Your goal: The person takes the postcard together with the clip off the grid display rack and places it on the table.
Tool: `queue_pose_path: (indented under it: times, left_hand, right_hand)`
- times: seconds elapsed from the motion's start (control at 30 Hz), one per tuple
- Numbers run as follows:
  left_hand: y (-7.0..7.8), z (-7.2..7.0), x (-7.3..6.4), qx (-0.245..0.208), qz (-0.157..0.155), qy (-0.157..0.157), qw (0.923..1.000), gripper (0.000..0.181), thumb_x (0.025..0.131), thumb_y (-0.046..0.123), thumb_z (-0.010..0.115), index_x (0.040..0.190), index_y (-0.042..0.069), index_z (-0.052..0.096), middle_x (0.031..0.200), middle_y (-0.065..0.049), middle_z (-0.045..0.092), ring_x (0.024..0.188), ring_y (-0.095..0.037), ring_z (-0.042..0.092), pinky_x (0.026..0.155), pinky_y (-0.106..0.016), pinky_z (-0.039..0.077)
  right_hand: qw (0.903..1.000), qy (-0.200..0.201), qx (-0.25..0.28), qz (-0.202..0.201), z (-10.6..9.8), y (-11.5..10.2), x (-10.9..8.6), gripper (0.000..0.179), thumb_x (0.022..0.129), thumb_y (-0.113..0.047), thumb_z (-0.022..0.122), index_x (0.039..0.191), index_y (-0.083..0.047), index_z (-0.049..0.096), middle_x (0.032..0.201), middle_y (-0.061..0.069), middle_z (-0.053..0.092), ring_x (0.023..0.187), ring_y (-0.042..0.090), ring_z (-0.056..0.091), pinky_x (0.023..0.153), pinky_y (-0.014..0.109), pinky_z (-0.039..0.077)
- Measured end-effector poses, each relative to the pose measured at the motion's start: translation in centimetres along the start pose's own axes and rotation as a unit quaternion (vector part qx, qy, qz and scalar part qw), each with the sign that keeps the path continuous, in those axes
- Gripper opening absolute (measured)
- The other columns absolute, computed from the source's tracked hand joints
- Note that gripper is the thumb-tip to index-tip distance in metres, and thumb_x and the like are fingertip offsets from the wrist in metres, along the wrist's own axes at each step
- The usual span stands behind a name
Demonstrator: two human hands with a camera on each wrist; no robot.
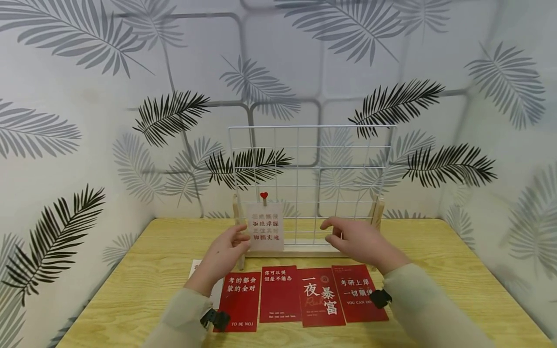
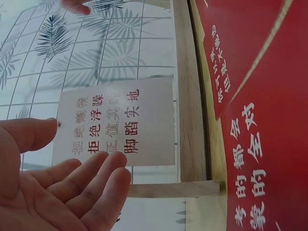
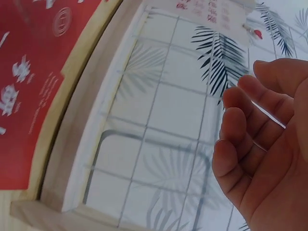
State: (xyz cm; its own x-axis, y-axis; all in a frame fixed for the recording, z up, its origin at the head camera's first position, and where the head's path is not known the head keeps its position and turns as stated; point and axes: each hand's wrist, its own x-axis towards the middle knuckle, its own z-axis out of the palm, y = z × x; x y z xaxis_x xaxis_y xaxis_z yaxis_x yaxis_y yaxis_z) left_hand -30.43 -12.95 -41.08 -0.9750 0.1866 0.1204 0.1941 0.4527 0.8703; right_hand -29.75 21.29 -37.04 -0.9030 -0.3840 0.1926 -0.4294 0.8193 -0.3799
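Note:
A white card [image 1: 266, 227] with lines of red and pale characters hangs at the lower left of a white wire grid [image 1: 297, 193]. A small clip with a red heart [image 1: 264, 195] fastens it at its top edge. My left hand [image 1: 224, 255] is at the card's left edge; in the left wrist view its fingers [image 2: 103, 192] are spread loosely and hold nothing, and whether they touch the card I cannot tell. In front of the grid's right half hovers my right hand [image 1: 363, 240], its fingers [image 3: 233, 127] loosely bent around nothing.
Red cards with white writing lie in a row before the grid: a left one [image 1: 238, 302], one beside it [image 1: 280, 295], another [image 1: 322, 297] and a right one [image 1: 360, 293]. A white card [image 1: 195, 267] lies partly under my left arm. Wooden feet [image 1: 376, 212] support the grid on the table [image 1: 143, 280].

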Motion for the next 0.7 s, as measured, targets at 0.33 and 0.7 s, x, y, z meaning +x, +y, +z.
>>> queue_pose_path:
  times: [0.33,0.7]
  left_hand:
    - [0.1,1.0,1.0,0.008,-0.002,-0.005,1.0,0.064,0.102,0.021,0.061,0.157,0.004,0.034,0.133,-0.014,0.063,0.121,-0.032,0.059,0.102,-0.053,0.046]
    - [-0.4,1.5,1.4,0.034,-0.018,-0.018,0.9991,0.068,0.102,0.024,0.062,0.157,0.001,0.03,0.122,-0.012,0.068,0.112,-0.028,0.064,0.1,-0.053,0.047]
  right_hand:
    - [0.9992,-0.015,-0.013,-0.035,-0.5,-3.8,3.2,0.028,0.1,-0.03,0.063,0.128,-0.025,0.065,0.082,-0.008,0.059,0.058,0.012,0.051,0.057,0.033,0.046]
    - [0.9976,-0.019,-0.045,-0.05,-0.2,-6.9,6.7,0.04,0.101,-0.028,0.058,0.14,-0.023,0.06,0.064,-0.005,0.055,0.047,0.011,0.041,0.046,0.029,0.035]
